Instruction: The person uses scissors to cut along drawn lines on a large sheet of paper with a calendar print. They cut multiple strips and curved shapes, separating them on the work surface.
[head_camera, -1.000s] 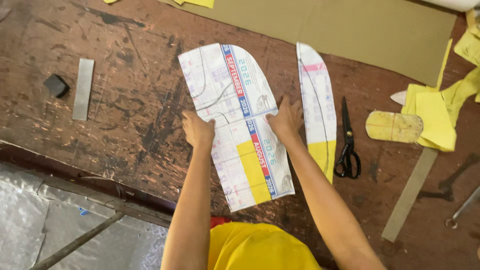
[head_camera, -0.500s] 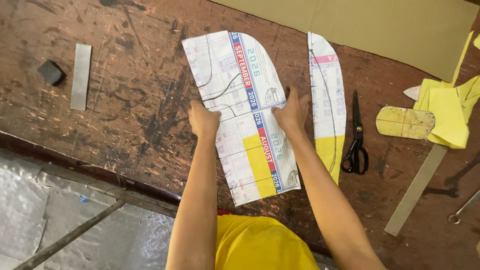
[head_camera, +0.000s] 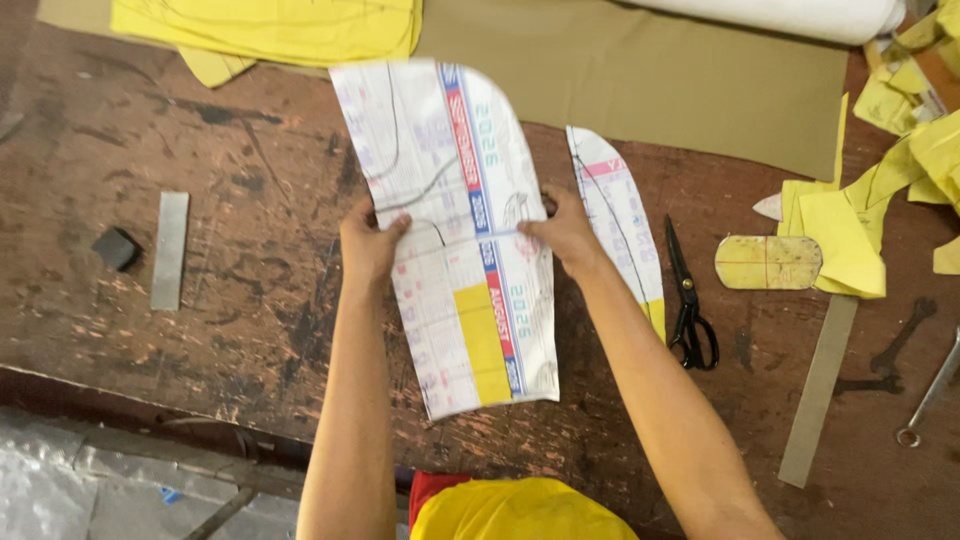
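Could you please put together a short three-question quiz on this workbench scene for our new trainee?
1. True or false: both hands hold the large printed paper pattern by its side edges.
2. What lies just right of the narrow curved paper piece? A) black scissors B) a hammer C) a tape roll
3. Which tool lies at the far right edge of the wooden table?

Key
1. True: the left hand has its grip on the left edge and the right hand on the right edge.
2. A: the black scissors lie closed beside it.
3. A metal wrench, right of the long metal ruler.
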